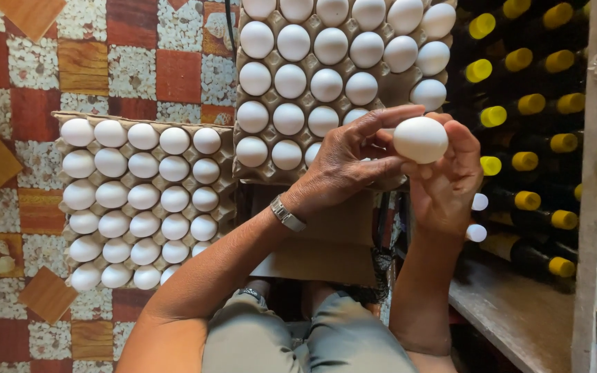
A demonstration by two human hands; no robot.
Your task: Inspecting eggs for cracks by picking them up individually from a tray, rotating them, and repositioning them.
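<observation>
Both hands pinch one white egg (420, 139) in the air: the right hand (447, 176) cups it from below while the left hand (343, 166) lays fingertips on its side. Just beyond lies a full egg tray (395, 86), a second tray (224, 148) sits on the patterned floor (133, 69) to the left, and yellow-capped bottles (526, 103) lie stacked to the right.

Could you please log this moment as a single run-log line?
left hand: touching egg | right hand: holding white egg | below: partly filled egg tray | beside: full egg tray
</observation>
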